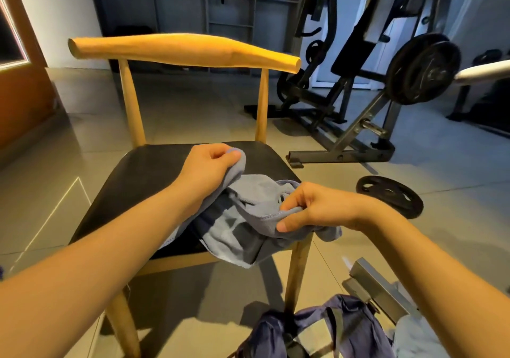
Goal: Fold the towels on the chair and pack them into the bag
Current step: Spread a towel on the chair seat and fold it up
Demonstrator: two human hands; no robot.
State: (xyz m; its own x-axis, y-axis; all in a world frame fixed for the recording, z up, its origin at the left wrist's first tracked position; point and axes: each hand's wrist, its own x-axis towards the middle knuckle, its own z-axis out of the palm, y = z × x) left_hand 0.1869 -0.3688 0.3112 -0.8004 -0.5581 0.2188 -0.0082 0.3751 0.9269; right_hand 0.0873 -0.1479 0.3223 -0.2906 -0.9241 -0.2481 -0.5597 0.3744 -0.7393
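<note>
Head view. Shows one grey towel [242,236] bunched and unfolded at the front right corner of the chair [143,181] seat, partly draping off the front edge. Grips a far corner of it with the left hand [212,164], fingers curled round the cloth above the middle of the seat. Pinches a stitched edge between thumb and fingers of the right hand [311,208], over the seat's front right corner. Looks like the opening-out stage: finding corners to spread the cloth before a first fold. No fold made yet, nothing going into the bag. Only this one towel visible on the chair; cannot tell whether others are already packed.

Down on the floor by the chair's front right leg, the dark blue bag [317,333], slumped, contents hidden. Right of the bag, a pale bundle of cloth [414,338] cut off by the frame edge, possibly another towel, cannot tell. Just right of that chair leg, a grey metal frame piece [378,286], close above the bag and likely the one thing to mind on the reach down. Right of the chair, a loose weight plate [389,196] flat on the floor. Behind and right of the chair, a weight machine [358,95].
</note>
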